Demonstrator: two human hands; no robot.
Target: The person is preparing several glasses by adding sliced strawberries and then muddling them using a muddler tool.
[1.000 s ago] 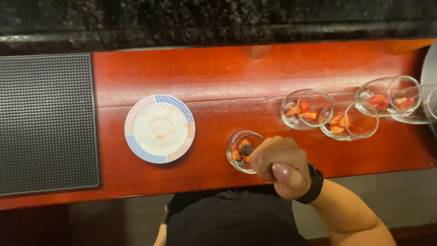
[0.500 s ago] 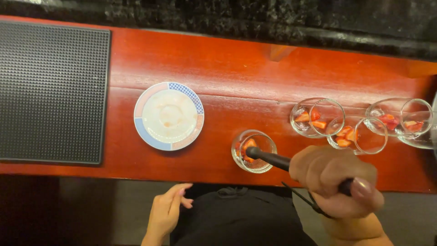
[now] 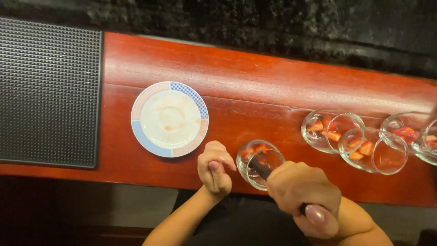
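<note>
A clear glass (image 3: 259, 159) with red strawberry pieces stands near the front edge of the red wooden counter (image 3: 255, 86). My right hand (image 3: 302, 193) is shut on a dark muddler (image 3: 260, 168) whose tip reaches down into that glass. My left hand (image 3: 215, 171) rests on the counter just left of the glass, fingers curled beside its wall; whether they touch the glass is unclear. A round white plate (image 3: 169, 119) with a pink, blue and checked rim lies to the left, stained but bare.
Three more glasses with strawberry pieces stand at the right: one (image 3: 332, 130), another (image 3: 373, 150) and a third (image 3: 409, 134) at the frame's edge. A black ribbed bar mat (image 3: 48, 91) covers the left side. Dark stone runs behind the counter.
My left hand has come up from below the counter edge and settled beside the glass. My right hand keeps the muddler in the glass. The view has shifted slightly.
</note>
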